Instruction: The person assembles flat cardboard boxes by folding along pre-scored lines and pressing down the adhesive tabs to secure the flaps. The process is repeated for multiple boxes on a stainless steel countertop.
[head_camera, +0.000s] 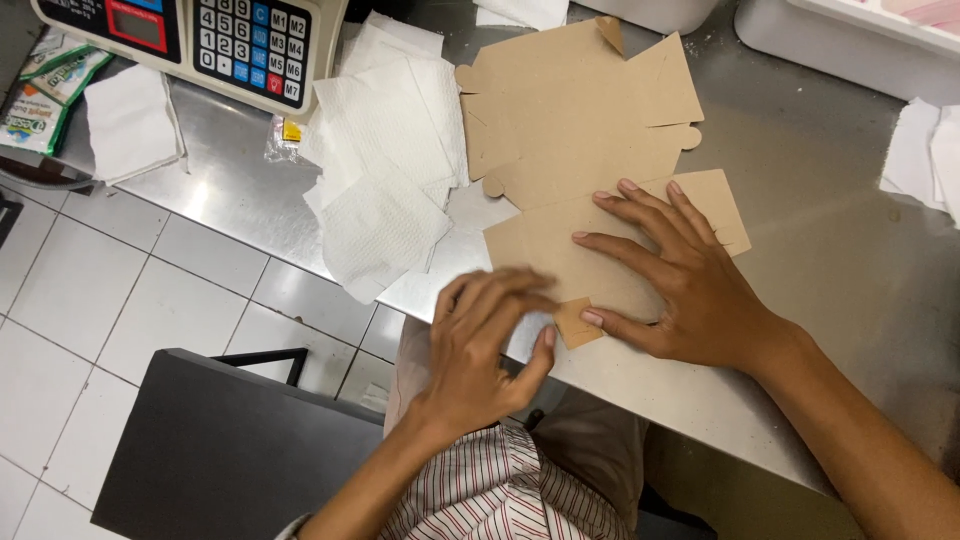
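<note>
Brown cardboard, a flat unfolded box blank, lies spread on the steel tabletop, its near edge reaching the tabletop's front rim. The right hand presses down flat on the lower panel of the blank, fingers spread wide and pointing left, palm open, nothing clasped in its grip; the thumb rests just beside a small corner flap at the near edge. The left hand hovers at that same corner, fingers curled loosely and blurred, thumb tip close to the flap; whether its grip pinches the flap or only touches it, I cannot tell.

Just left of the blank sits a loose pile of white paper napkins, overlapping one another and touching the cardboard's edge. Beyond them stands a weighing scale with a keypad, and a small clear sachet lies by its foot. Another folded white napkin lies at the far left beside green packets. White tubs stand along the back.
</note>
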